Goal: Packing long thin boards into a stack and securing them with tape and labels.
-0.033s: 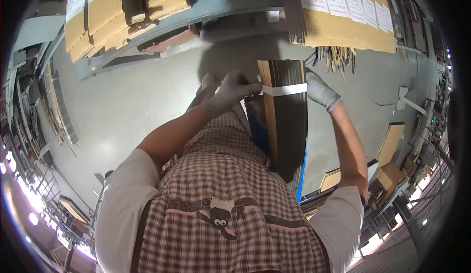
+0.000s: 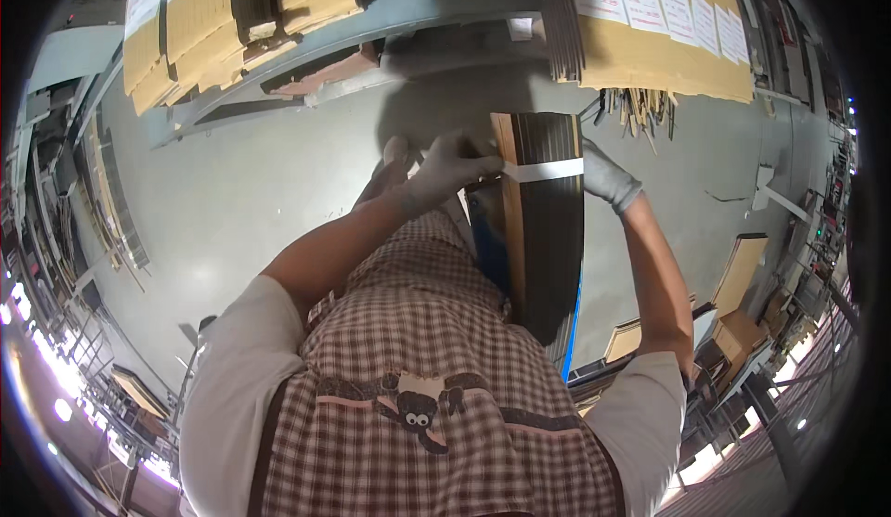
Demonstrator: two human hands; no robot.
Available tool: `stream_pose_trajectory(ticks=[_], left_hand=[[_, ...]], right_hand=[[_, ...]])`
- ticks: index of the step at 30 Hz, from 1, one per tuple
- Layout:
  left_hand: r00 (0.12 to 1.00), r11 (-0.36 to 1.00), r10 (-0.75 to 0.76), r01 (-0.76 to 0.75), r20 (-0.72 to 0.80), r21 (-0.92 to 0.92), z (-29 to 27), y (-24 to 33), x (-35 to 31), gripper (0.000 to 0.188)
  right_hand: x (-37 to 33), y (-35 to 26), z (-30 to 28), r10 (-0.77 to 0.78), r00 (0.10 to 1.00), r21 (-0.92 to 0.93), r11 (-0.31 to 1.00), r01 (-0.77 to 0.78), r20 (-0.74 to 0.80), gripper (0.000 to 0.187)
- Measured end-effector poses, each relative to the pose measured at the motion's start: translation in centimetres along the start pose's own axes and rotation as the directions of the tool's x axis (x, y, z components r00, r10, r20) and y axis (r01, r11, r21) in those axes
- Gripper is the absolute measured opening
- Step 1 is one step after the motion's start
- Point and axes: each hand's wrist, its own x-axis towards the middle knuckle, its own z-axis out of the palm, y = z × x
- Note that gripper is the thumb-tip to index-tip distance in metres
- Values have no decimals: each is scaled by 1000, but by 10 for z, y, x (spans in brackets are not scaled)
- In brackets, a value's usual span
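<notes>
An upright bundle of long dark-brown strips [image 2: 549,239], with a tan outer strip along its left side, stands in front of my body. A band of white tape [image 2: 546,171] runs across it near the top. My left hand [image 2: 445,174], in a grey glove, is closed at the bundle's left edge, thumb and fingers at the tape's end. At the right side, my gloved right hand [image 2: 613,175] lies against the bundle at tape height; its fingers are mostly hidden behind the bundle. Something blue [image 2: 489,250] shows beside the bundle, near my legs.
Ahead is a grey bench [image 2: 445,11]. Stacked tan cardboard [image 2: 200,30] rests on its left, and a tan pack with paper labels [image 2: 664,58] on its right. Thin sticks [image 2: 636,109] poke out below that pack. Boards and boxes [image 2: 738,336] stand at the right rear.
</notes>
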Motion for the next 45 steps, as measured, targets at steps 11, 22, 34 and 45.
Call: stream_pose_trajectory(ticks=[11,22,34,45], left_hand=[[776,909,336,-119,534,-398,1,-64,82,66],[917,974,212,-226,339,3,-64,39,-29,32],[661,605,731,-742,167,289,56,74,17,54],[530,312,832,-694,166,649,61,69,29,72]], right_hand=[[-26,-40,30,347,640,513,854,88,-686,24],[-37,-112,76,-67,622,-161,982,-96,-780,34],[-85,-136,-30,-46,956,-587,797,-141,-291,65],[-25,-27,-8,-183,968,-858,511,-55,-172,15]])
